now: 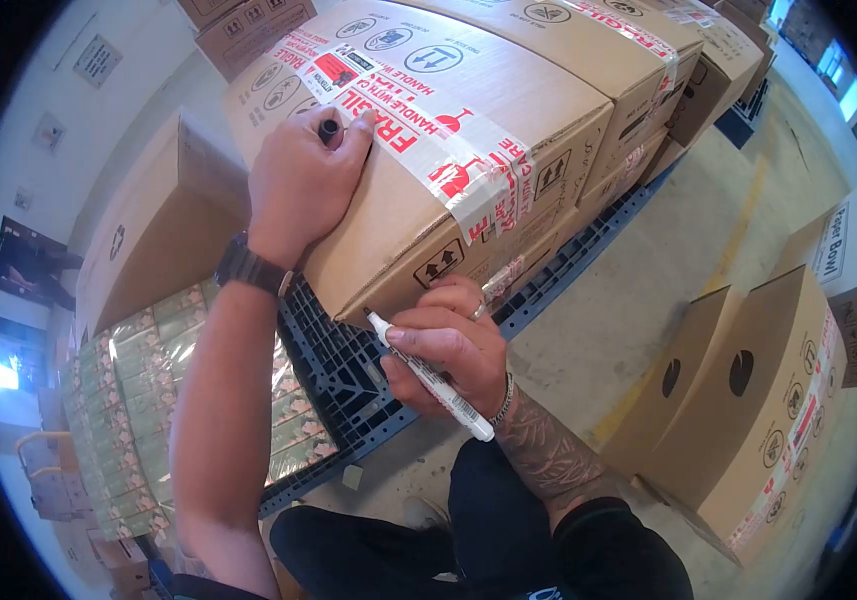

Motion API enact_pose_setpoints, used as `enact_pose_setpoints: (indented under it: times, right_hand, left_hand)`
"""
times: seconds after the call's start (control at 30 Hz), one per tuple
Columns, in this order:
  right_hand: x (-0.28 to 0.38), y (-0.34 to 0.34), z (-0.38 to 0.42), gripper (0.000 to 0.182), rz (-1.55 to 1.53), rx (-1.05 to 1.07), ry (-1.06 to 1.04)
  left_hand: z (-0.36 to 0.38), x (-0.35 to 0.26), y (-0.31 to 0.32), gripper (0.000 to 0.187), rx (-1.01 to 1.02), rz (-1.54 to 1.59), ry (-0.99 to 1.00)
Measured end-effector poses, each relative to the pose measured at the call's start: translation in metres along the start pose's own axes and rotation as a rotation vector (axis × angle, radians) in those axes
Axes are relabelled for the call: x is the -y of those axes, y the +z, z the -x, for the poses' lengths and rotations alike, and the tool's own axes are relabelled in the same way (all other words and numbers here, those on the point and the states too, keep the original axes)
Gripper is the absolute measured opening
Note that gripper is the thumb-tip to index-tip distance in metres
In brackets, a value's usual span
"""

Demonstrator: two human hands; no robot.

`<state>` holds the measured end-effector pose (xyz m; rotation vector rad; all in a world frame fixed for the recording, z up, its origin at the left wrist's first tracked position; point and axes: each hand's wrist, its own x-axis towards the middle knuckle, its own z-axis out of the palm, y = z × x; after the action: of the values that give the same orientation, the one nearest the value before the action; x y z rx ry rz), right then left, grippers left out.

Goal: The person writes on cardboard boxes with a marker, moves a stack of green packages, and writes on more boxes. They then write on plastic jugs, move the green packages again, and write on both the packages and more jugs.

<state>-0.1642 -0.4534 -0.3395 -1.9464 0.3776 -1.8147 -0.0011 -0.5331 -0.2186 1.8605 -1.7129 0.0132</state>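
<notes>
My right hand (453,345) grips a white marker (433,378), its dark tip touching the near side of a cardboard box (388,215) close to the lower corner. On top of that box rests my left hand (308,175), fingers curled round a black marker cap (328,129). Red and white fragile tape (418,145) runs across the box top beside my left hand. Two black upward arrows are printed on the box side just above the marker tip.
Under the boxes is a black pallet (333,350). More boxes (638,85) stand beyond. Green patterned packs (148,390) in clear wrap lie at the left. Brown boxes (738,400) stand on the floor at the right. A person (33,268) is at the far left.
</notes>
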Motion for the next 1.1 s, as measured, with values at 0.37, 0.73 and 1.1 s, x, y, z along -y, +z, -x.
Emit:
enact_pose_setpoints:
  times: [0.37, 0.73, 1.1]
  right_hand:
    - [-0.006, 0.001, -0.001, 0.026, -0.054, -0.062, 0.033]
    - [-0.013, -0.003, 0.016, 0.022, -0.013, -0.032, 0.047]
    - [-0.014, -0.005, 0.023, 0.017, -0.038, -0.019, 0.054]
  left_hand:
    - [0.0, 0.005, 0.003, 0.05, -0.006, 0.054, -0.022]
    - [-0.002, 0.007, 0.004, 0.046, -0.006, 0.01, 0.025]
    - [-0.002, 0.003, 0.003, 0.047, 0.0, -0.001, -0.001]
